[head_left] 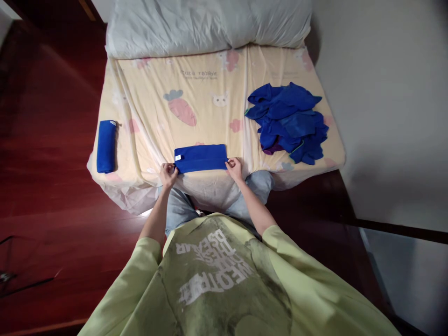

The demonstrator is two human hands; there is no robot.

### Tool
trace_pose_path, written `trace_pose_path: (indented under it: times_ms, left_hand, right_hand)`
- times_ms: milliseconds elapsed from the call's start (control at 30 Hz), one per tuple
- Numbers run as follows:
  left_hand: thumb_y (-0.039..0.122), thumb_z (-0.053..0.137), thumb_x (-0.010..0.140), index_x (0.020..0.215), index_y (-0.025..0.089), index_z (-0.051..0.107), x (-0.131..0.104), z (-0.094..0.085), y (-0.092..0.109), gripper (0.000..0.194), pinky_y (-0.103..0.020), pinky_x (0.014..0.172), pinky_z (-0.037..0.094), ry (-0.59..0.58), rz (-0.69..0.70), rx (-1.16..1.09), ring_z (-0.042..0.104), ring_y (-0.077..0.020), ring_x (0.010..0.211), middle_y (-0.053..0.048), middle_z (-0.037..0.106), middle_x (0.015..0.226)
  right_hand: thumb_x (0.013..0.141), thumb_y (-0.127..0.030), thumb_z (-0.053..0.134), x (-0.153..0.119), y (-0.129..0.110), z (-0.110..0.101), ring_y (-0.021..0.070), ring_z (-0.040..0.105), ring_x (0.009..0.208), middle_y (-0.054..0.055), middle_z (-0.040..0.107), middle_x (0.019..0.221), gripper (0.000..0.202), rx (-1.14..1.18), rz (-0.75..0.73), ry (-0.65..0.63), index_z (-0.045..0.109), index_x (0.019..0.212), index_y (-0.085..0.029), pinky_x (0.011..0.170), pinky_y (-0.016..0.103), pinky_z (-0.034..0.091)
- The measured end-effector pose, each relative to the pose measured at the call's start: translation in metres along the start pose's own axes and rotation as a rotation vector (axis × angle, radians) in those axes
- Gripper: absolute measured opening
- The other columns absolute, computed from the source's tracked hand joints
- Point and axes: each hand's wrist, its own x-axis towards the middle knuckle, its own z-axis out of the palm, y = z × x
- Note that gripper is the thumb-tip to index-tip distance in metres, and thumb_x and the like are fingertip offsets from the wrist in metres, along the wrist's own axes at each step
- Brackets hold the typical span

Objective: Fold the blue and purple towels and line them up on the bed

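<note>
A blue cloth (201, 158), folded into a flat strip with a small white label near its left end, lies at the front edge of the bed. My left hand (168, 175) pinches its near left corner. At the opposite end, my right hand (234, 168) has thumb and fingers closed on the right edge. To the left rests a folded stack of blue cloth (107, 147), also with a white tag. A loose, crumpled heap of blue cloths (289, 121) lies on the right, with a bit of purple showing low in it.
The bed (147, 102) has a pale yellow sheet printed with carrots and cats. A rolled white quilt (210, 25) spans its far side. A grey wall (381, 93) stands to the right, and dark red flooring (52, 154) runs along the left.
</note>
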Motion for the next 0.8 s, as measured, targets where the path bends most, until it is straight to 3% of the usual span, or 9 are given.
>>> trace_pose_path:
  times_ms: [167,333,433,533,633,800]
  left_hand:
    - [0.031,0.057,0.090,0.100,0.021,0.077,-0.002,-0.004,0.006,0.024,-0.041,0.100,0.052,-0.049,0.143,0.055,0.061,-0.0264,0.117,-0.011,0.069,0.118]
    - [0.030,0.050,0.095,0.109,0.022,0.077,-0.002,-0.009,0.009,0.031,-0.045,0.109,0.046,-0.156,0.209,0.058,0.061,-0.0257,0.119,-0.009,0.073,0.123]
    - [0.037,0.056,0.093,0.117,0.022,0.074,-0.002,-0.016,0.008,0.034,-0.045,0.112,0.044,-0.225,0.241,0.061,0.061,-0.0267,0.123,-0.008,0.072,0.130]
    - [0.043,0.064,0.087,0.124,0.022,0.070,0.000,-0.019,0.006,0.043,-0.045,0.113,0.042,-0.281,0.271,0.085,0.059,-0.0284,0.128,-0.008,0.068,0.138]
    - [0.038,0.065,0.081,0.126,0.021,0.068,0.003,-0.018,0.005,0.048,-0.045,0.114,0.041,-0.296,0.282,0.101,0.059,-0.0291,0.129,-0.009,0.066,0.140]
    - [0.030,0.060,0.082,0.123,0.021,0.069,0.008,-0.015,0.005,0.043,-0.044,0.112,0.042,-0.278,0.225,0.072,0.061,-0.0286,0.125,-0.010,0.070,0.133]
  right_hand:
    - [0.091,-0.018,0.054,-0.005,-0.006,0.003,0.0235,0.065,0.103,0.012,0.067,0.110,0.024,-0.138,-0.189,-0.030,0.077,0.092,-0.021,0.094,0.038,0.057]
    - [0.094,-0.012,0.046,-0.008,-0.011,0.000,0.0253,0.063,0.113,0.010,0.073,0.114,0.040,-0.244,-0.302,-0.125,0.081,0.110,-0.024,0.104,0.043,0.053]
    - [0.094,-0.013,0.047,-0.008,-0.009,-0.011,0.0254,0.062,0.119,0.010,0.073,0.123,0.042,-0.259,-0.348,-0.200,0.078,0.120,-0.024,0.110,0.044,0.050]
    - [0.088,-0.015,0.053,-0.006,-0.006,-0.023,0.0260,0.059,0.126,0.008,0.069,0.135,0.045,-0.270,-0.374,-0.289,0.073,0.128,-0.023,0.112,0.045,0.049]
    - [0.080,-0.015,0.059,-0.002,-0.005,-0.029,0.0275,0.057,0.130,0.009,0.066,0.140,0.054,-0.265,-0.368,-0.345,0.070,0.132,-0.022,0.111,0.046,0.050]
    - [0.077,-0.016,0.061,0.007,-0.003,-0.025,0.0282,0.062,0.127,0.009,0.070,0.134,0.048,-0.200,-0.333,-0.318,0.073,0.123,-0.023,0.115,0.048,0.047]
